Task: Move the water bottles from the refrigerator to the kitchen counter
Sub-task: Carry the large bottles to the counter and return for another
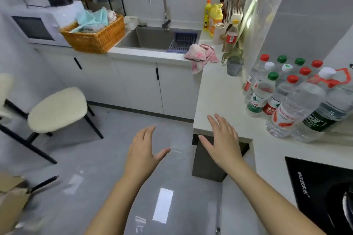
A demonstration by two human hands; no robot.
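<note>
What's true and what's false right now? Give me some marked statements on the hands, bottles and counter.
1. The left hand and right hand hold nothing. True.
2. A pink cloth hangs over the counter edge near the sink. True.
3. The water bottles lie on their sides. False: they stand upright, clustered on the counter.
4. The wicker basket sits in the sink. False: it sits on the counter beside the microwave.

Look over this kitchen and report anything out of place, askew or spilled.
A crumpled pink cloth hangs half off the counter edge beside the sink, likely to slip. The water bottles stand clustered on the counter; no spill shows.
</note>
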